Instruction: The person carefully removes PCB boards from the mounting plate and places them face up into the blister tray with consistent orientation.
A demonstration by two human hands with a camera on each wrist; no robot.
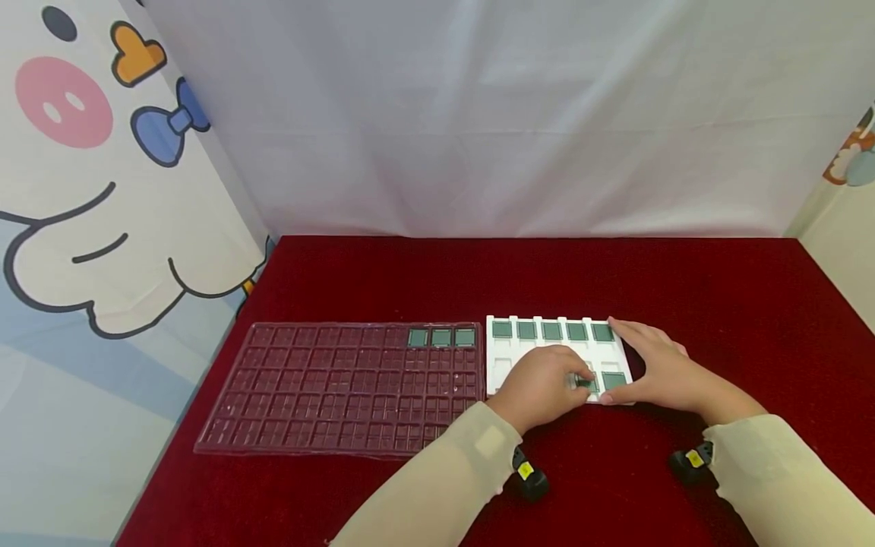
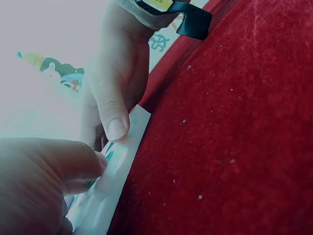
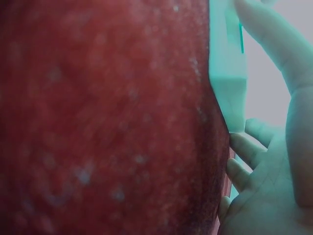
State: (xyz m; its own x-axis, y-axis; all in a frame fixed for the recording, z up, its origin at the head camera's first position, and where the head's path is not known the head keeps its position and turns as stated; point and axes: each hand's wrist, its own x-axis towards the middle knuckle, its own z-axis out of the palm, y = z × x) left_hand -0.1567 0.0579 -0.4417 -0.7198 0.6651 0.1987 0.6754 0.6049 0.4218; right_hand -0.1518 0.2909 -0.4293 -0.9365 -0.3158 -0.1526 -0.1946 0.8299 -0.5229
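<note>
On my head feed, the white tray (image 1: 601, 352) lies at four o'clock, the clear tray (image 1: 342, 386) just beside it at its nine, close enough, I judge, for a short reach between them. The left hand (image 1: 542, 386) comes in from seven o'clock, finger and thumb nearly together, seemingly pinching a green chip (image 1: 592, 386) at the white tray's near row. The right hand (image 1: 666, 374) spans that tray's three o'clock end, thumb and fingers bracketing it, likely for steadiness. My left wrist feed shows left fingertips bent over a slot, right thumb toward one o'clock. On the right wrist feed, the tray's corner stands at two o'clock, fingers loosely curved behind.
</note>
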